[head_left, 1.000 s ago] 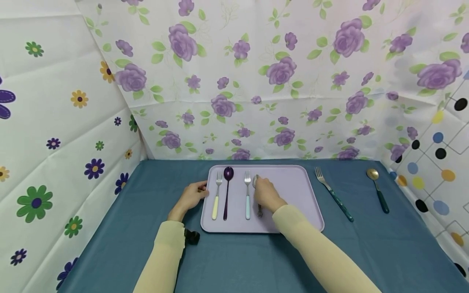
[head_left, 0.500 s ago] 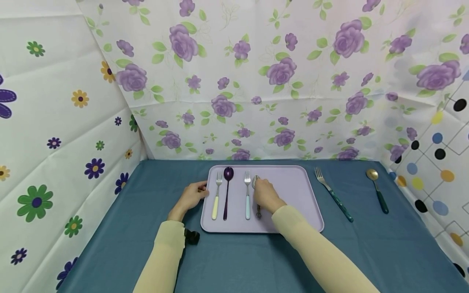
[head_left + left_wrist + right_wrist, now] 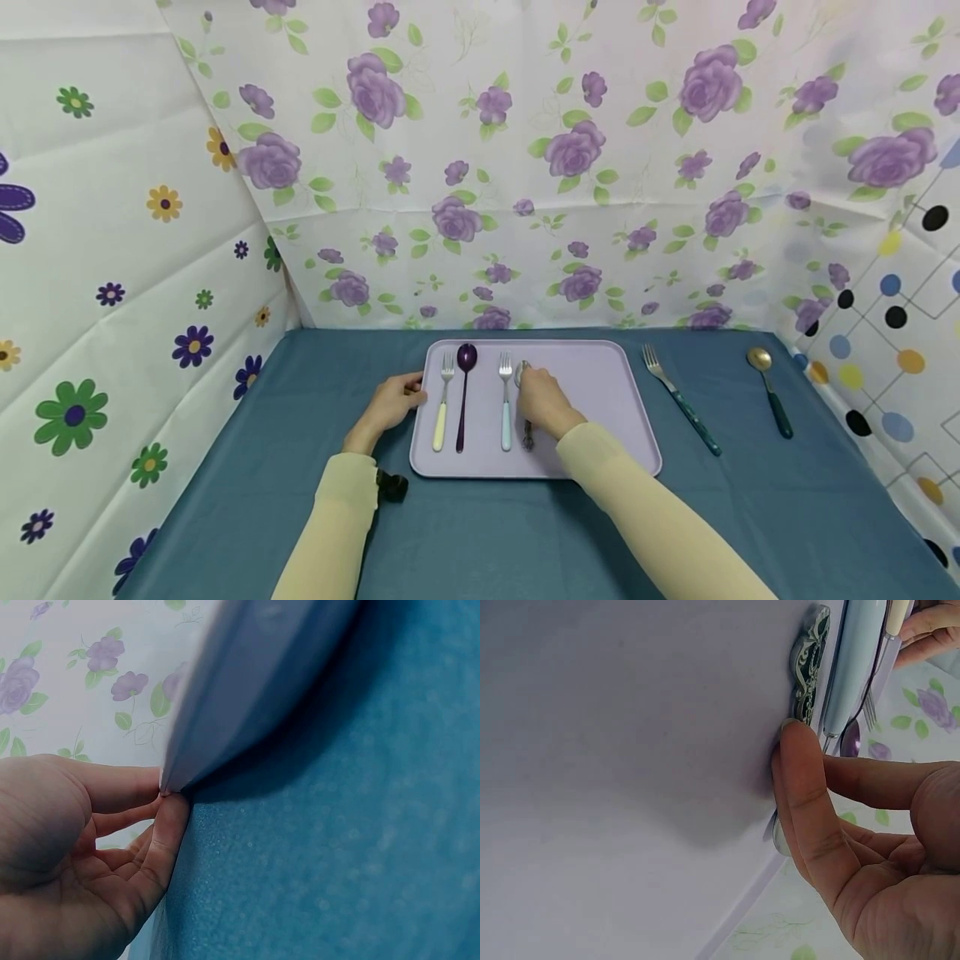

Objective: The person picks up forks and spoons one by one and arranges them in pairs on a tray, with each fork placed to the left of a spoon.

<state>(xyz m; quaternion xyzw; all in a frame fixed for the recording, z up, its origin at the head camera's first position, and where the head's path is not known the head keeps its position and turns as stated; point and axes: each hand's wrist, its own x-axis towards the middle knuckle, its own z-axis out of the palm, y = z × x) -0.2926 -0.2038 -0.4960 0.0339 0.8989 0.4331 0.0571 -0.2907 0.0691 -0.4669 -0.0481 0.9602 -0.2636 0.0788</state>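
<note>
On the blue cloth lies a lilac tray (image 3: 600, 400). My left hand (image 3: 390, 402) holds its left edge, thumb and finger meeting at the tray's rim (image 3: 217, 724) in the left wrist view. Over the tray, my right hand (image 3: 546, 402) pinches a silver spoon with an ornate handle (image 3: 810, 664); the fingers cover its middle, and the handle end (image 3: 528, 440) shows below. Left of this spoon lie a fork with a light blue handle (image 3: 506, 425), a dark purple spoon (image 3: 467, 358) and a fork with a pale yellow handle (image 3: 440, 427), roughly side by side.
To the right of the tray, a fork with a green patterned handle (image 3: 692, 417) lies slanted on the cloth. Farther right is a gold spoon with a dark green handle (image 3: 778, 412). Flowered sheets (image 3: 480, 167) rise behind and at the left; a dotted one stands right.
The ornate spoon's handle end has swung slightly left, so it lies nearly in line with the light blue fork. My left hand stays on the tray's edge.
</note>
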